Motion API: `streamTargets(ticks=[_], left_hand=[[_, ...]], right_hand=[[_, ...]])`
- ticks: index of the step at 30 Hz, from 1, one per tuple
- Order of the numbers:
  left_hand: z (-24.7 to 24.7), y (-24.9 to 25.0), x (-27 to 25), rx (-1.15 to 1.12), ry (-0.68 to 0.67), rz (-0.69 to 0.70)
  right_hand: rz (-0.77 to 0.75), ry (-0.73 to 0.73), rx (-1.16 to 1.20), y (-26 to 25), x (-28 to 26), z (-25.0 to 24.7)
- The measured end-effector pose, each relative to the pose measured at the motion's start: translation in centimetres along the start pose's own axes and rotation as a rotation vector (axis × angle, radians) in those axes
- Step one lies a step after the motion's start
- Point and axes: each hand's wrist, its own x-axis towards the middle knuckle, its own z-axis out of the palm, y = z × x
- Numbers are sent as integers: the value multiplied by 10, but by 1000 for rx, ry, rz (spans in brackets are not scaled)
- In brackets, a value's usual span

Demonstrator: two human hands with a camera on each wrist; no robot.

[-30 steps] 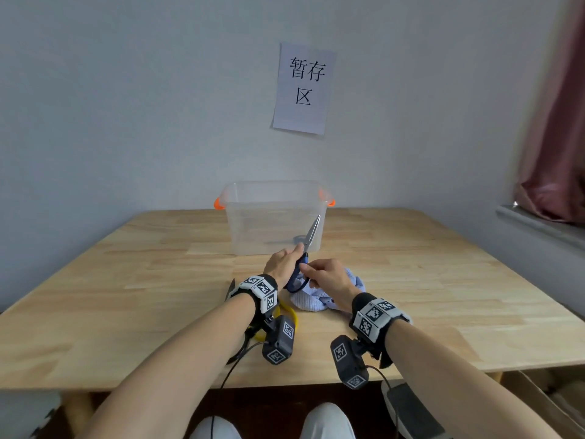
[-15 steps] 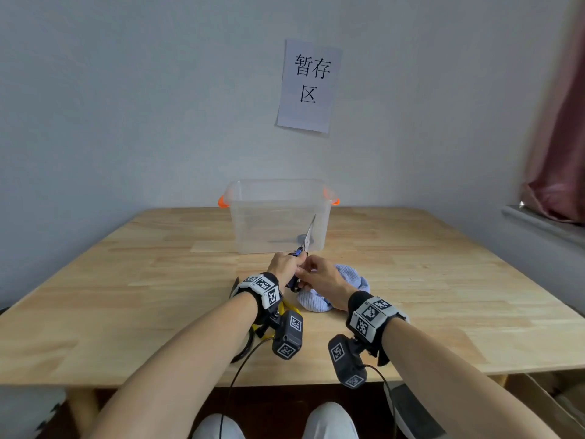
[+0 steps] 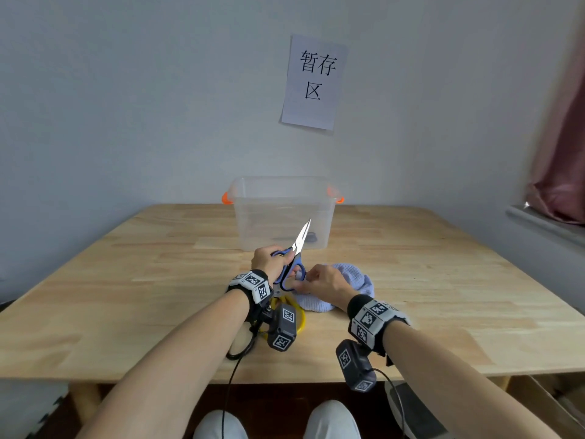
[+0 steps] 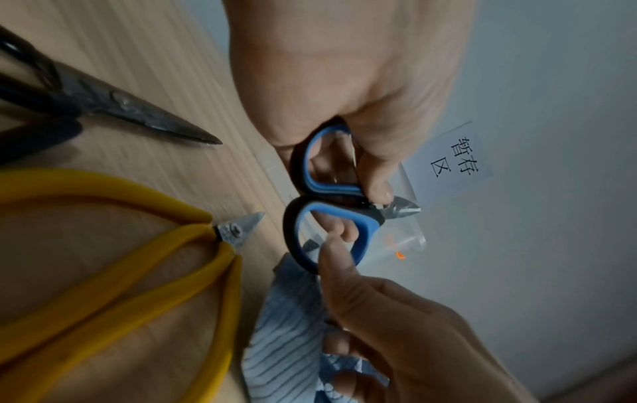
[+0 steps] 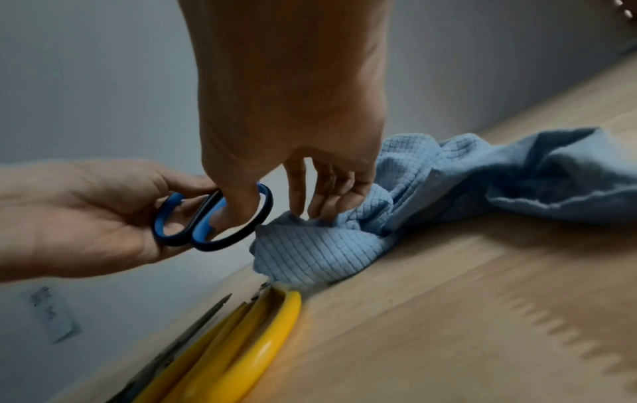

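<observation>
**Scissors held up for wiping; cloth not yet on them.**

Head: the left hand [image 3: 269,261] grips the scissors [image 3: 296,248] by the handles, with the shut blades aimed at 1 o'clock toward the bin [image 3: 281,191]. The right hand [image 3: 326,282] sits at its 4 o'clock, over the cloth [image 3: 357,280] on the table [image 3: 126,280]. Left wrist: a right fingertip sits in the lower loop and the other fingers curl round the cloth. The yellow scissors [image 4: 103,195] and black scissors [image 4: 137,111] lie at 9 o'clock. Right wrist: the thumb is in the loop and the fingers pinch a fold. The next move probably calls for lifting the cloth to the blades while the left grip stays firm.

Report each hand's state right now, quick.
Left hand: closed, gripping the blue-handled scissors.
Right hand: closed, fingers clutching the blue cloth, thumb on the scissors handle.
</observation>
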Motion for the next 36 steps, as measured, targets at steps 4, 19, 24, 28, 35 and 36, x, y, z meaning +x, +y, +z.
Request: streamTargets(ticks=[4, 19, 24, 28, 35, 36], left_hand=[[-2, -6, 8, -11, 46, -36], [-1, 1, -2, -48, 45, -20], [10, -1, -1, 8, 26, 4], [15, -4, -1, 30, 12, 19], [18, -8, 12, 91, 11, 65], [18, -7, 13, 96, 17, 73]], right_hand=[[4, -75, -75, 2, 1, -1], [194, 106, 550, 8, 20, -11], [233, 70, 732, 4, 24, -19], [226, 66, 894, 10, 27, -17], [214, 58, 914, 9, 33, -19], [187, 36, 940, 9, 36, -18]])
